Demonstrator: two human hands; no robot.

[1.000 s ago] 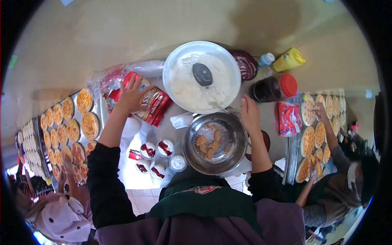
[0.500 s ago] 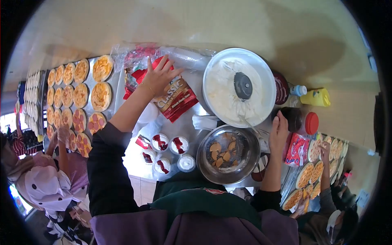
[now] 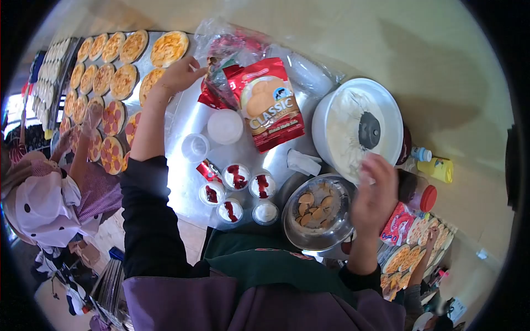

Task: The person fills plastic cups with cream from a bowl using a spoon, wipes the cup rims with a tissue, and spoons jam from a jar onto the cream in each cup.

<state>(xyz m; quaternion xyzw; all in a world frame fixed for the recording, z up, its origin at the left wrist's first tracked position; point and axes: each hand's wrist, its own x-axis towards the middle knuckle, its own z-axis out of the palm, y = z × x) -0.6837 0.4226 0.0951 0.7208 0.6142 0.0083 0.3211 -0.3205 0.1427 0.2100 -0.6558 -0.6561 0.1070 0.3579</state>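
Note:
My left hand [image 3: 185, 74] pinches the edge of a crinkled wrapper [image 3: 215, 77] left of the red CLASSIC cookie bag [image 3: 270, 105], which lies untouched. My right hand [image 3: 375, 193], blurred by motion, hovers by the near right rims of the white tub of cream [image 3: 346, 129] and the steel bowl [image 3: 343, 231]; its fingers are smeared. Round cookies [image 3: 316, 208] lie in the steel bowl. Several cups of white cream stand left of the bowl, most with red topping [image 3: 237, 176]. Beyond them are an empty clear cup [image 3: 195, 148] and a stack of cups or lids [image 3: 224, 126].
Trays of small pizzas [image 3: 123, 81] stand at the left and right. A red-lidded jar [image 3: 428, 197], a yellow bottle [image 3: 436, 169] and a red packet [image 3: 397, 225] are at the right. Co-workers' hands [image 3: 91, 121] reach over the pizzas on both sides.
My left hand has left the CLASSIC bag and moved left to the wrapper. My right hand has moved from beside the jar toward the tub and bowl. The view has swung left.

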